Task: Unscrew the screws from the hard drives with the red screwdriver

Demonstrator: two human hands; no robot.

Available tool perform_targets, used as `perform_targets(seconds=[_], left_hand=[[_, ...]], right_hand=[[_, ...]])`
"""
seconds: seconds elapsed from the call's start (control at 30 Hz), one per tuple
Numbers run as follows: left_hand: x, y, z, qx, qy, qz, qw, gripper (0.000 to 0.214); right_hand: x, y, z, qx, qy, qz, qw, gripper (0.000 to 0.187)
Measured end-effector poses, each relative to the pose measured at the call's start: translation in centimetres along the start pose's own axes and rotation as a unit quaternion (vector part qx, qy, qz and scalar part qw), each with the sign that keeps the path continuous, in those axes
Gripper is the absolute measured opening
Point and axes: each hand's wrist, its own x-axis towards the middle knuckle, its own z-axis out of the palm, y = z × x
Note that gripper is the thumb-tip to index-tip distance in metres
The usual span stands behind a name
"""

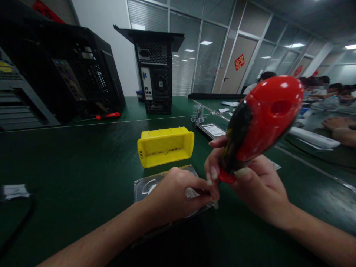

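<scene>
A large red and black screwdriver handle (267,115) stands tilted in my right hand (250,181), whose fingers wrap its lower end. The shaft and tip are hidden behind my fingers. My left hand (178,193) reaches over a silver hard drive (142,188) lying on the table. Its thumb and fingertips pinch together at the drive's right corner, beside the lower end of the screwdriver. What they hold, if anything, I cannot make out. Just behind the drive sits a yellow bin (167,159) on its side, with several tiny screws in it.
Behind the bin stand a black computer tower (155,74) and an opened case (80,70). A red screwdriver (108,115) lies before the case. Another hard drive (213,130) and a clear cup (198,113) are at centre right. A co-worker's hands (340,128) rest far right.
</scene>
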Motion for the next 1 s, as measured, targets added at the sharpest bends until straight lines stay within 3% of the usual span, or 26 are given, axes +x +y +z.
perform_targets(seconds=[1.0], left_hand=[[0.04, 0.11, 0.03, 0.017, 0.008, 0.002, 1.0, 0.007]], right_hand=[[0.01, 0.06, 0.18, 0.003, 0.019, -0.001, 1.0, 0.026]])
